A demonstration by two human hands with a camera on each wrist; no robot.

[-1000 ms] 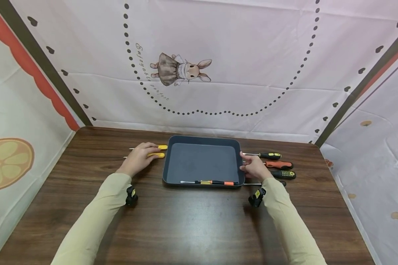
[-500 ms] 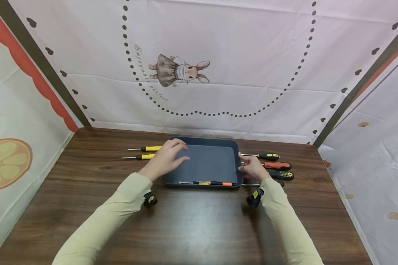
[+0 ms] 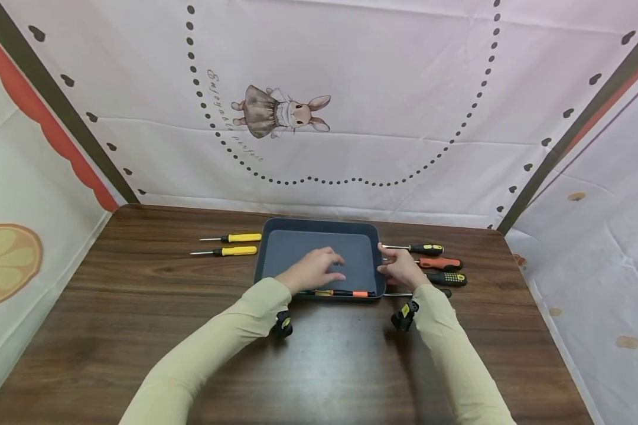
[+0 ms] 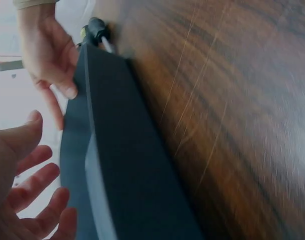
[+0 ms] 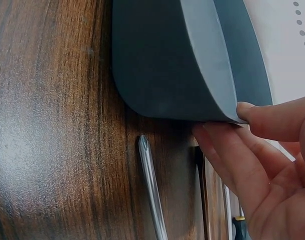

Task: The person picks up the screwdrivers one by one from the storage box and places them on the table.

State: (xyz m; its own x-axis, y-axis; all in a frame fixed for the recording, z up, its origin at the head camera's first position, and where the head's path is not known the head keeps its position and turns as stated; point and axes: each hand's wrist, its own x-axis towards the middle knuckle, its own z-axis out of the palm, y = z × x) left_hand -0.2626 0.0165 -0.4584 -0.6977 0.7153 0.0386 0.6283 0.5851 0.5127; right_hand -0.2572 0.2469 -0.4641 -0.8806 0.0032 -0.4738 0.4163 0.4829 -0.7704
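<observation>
A dark grey rectangular tray (image 3: 282, 251) stands on the table, seen from outside in the left wrist view as a dark wall (image 4: 127, 140). Along its near side lies a slim screwdriver (image 3: 354, 293) with black and orange parts, partly covered by my left hand (image 3: 313, 270). That hand hovers over the tray with fingers loosely bent and holds nothing; its spread fingers (image 4: 30, 187) show in the left wrist view. My right hand (image 3: 403, 268) pinches the tray's right rim, thumb inside and fingers outside, as the right wrist view shows.
Two yellow-handled screwdrivers (image 3: 239, 251) lie left of the tray. Several screwdrivers lie to its right, among them a red-handled one (image 3: 441, 264) and a black one with yellow dots (image 3: 448, 279). A printed cloth (image 3: 383, 118) hangs behind the table (image 3: 138, 307).
My left hand has left the yellow screwdrivers at the left and moved right, over the tray. My right hand keeps its place on the tray's rim.
</observation>
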